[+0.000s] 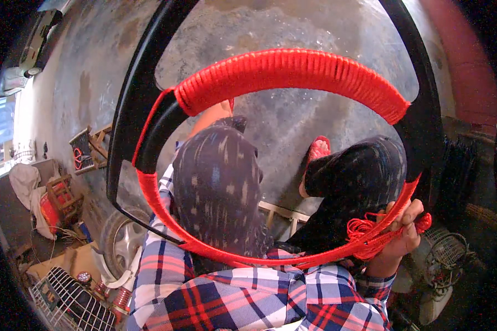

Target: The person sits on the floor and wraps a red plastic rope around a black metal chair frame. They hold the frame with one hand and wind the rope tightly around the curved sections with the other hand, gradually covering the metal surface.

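A black frame (136, 71) with a rounded ring stands upright in front of me. Tight turns of red cord cover the ring's far arc (292, 69) and its near arc (248, 259). Bare black shows between them on the left. At the lower right, my right hand (406, 231) is closed around a looped bundle of red cord (361, 234), against the ring. Beyond my left knee, bare skin, apparently of my left hand (211, 119), reaches behind the wrapped far arc; its fingers are hidden.
My knees (215, 182) are under the ring, over a grey floor (281, 127). At left lie a wheel (121, 245), a white wire rack (66, 300) and small wooden frames (96, 146). A caged fan (446, 251) stands at lower right, near a dark red wall (466, 66).
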A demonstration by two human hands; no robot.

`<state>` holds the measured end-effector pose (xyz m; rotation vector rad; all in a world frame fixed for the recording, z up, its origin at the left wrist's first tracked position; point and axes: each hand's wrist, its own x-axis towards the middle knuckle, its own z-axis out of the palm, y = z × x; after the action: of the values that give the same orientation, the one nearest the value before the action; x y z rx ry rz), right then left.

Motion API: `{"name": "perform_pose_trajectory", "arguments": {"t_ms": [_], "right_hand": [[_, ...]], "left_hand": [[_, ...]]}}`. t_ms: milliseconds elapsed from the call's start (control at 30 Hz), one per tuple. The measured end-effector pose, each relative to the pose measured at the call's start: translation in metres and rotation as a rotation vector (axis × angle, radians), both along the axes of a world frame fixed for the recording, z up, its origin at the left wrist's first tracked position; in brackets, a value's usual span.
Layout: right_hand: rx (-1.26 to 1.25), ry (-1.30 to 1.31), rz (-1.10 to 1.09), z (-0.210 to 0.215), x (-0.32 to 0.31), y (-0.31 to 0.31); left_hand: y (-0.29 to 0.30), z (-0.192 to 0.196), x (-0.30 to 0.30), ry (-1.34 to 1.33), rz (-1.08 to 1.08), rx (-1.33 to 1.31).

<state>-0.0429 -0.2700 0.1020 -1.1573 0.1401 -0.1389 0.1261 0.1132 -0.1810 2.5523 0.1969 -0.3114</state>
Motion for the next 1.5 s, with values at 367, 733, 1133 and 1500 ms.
{"name": "perform_pose_trajectory", "arguments": {"t_ms": [367, 733, 1133, 1500], "right_hand": [[0.126, -0.072, 0.083, -0.002, 0.000, -0.006], [0.100, -0.036, 0.084, -0.003, 0.004, -0.006], [0.126, -0.021, 0.070, -0.008, 0.010, -0.006], [0.130, 0.030, 0.070, -0.013, 0.017, -0.001]], "left_hand": [[0.000, 0.017, -0.004, 0.031, -0.042, 0.075], [0.017, 0.036, -0.021, 0.105, -0.071, 0.149], [0.050, 0.031, -0.058, 0.184, -0.066, 0.196], [0.091, 0.053, -0.120, 0.298, 0.017, 0.142]]}}
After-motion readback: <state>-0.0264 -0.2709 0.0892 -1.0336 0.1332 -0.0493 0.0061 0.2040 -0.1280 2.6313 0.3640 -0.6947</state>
